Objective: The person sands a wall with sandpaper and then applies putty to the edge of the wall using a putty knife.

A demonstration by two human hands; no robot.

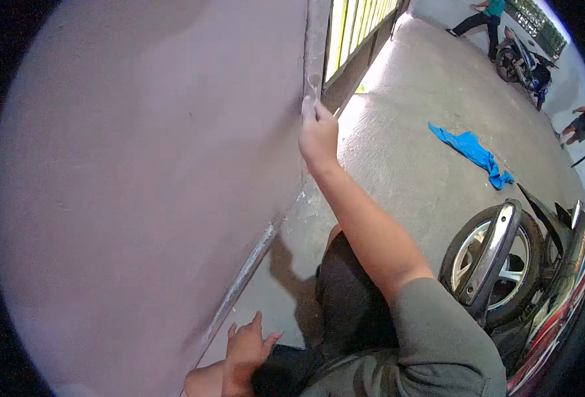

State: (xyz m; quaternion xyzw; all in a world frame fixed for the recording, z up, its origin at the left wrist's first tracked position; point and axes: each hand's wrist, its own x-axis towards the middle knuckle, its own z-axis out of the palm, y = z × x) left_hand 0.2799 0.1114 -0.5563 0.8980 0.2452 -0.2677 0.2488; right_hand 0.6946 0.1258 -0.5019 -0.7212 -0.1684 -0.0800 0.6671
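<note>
My right hand is raised at the edge of the pinkish wall, beside the metal gate frame. Its fingers are pressed together at the corner strip, and a small pale loop shows just above them; what they hold is too small to name. Low in the view, my left hand is near my knee and the foot of the wall, its fingers spread and nothing in it.
A motorcycle with a spoked wheel stands close on the right. Blue cloth lies on the grey floor. Farther back are another motorcycle, a person in a teal top and a second person.
</note>
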